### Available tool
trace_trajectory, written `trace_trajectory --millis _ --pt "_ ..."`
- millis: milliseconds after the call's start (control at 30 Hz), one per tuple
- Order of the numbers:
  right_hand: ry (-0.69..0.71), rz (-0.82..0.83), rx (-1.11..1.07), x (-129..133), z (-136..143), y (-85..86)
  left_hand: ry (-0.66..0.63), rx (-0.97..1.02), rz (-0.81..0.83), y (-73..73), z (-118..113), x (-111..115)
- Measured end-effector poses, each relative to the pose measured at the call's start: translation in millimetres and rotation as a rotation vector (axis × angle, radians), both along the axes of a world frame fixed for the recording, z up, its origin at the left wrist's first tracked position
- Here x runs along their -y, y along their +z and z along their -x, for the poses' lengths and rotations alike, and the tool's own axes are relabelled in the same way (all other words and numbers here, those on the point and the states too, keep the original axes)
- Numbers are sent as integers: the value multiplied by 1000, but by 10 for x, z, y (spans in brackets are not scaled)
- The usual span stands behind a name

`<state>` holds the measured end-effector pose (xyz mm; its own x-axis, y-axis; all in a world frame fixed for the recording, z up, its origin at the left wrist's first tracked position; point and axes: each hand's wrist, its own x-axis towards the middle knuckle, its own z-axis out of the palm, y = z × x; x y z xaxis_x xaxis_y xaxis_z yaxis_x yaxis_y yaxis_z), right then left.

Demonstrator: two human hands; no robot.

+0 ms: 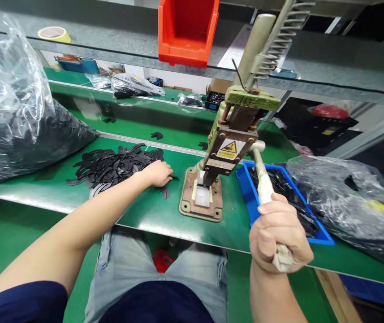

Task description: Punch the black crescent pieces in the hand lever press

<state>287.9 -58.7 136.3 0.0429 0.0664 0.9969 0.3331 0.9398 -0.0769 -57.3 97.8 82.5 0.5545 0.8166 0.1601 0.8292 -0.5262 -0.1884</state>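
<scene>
My right hand (281, 233) is wrapped round the wrapped lever handle (265, 184) of a green hand press (234, 130). Under its ram, a pale block (202, 195) sits on the base plate, which stands on the green bench. Just left of the press, my left hand (160, 173) is closed at the right edge of a pile of black curved plastic pieces (118, 166). The dark tip of one black plastic piece (175, 178) shows at its fingertips; the rest is hidden by the fingers.
A blue bin (245, 190) of black parts stands right of the press, beside a clear plastic bag (349, 202). Another large bag (20, 121) of dark parts leans at left. An orange bin (188, 54) and tape roll (54, 34) are on the shelf above.
</scene>
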Motion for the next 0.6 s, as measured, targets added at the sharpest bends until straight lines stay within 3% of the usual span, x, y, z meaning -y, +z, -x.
trace_trajectory --millis 167,267,367,500,600 --pt "16 11 7 4 7 -2 36 59 -9 81 -64 132" --pt "18 -18 9 -10 10 3 -26 139 8 88 -156 240" --pt "24 -43 9 -16 19 10 -59 407 61 -10 -286 310" --pt "18 -17 2 4 25 4 50 716 177 -202 -380 323" --pt "9 3 1 14 18 -9 133 882 246 -239 -385 291"
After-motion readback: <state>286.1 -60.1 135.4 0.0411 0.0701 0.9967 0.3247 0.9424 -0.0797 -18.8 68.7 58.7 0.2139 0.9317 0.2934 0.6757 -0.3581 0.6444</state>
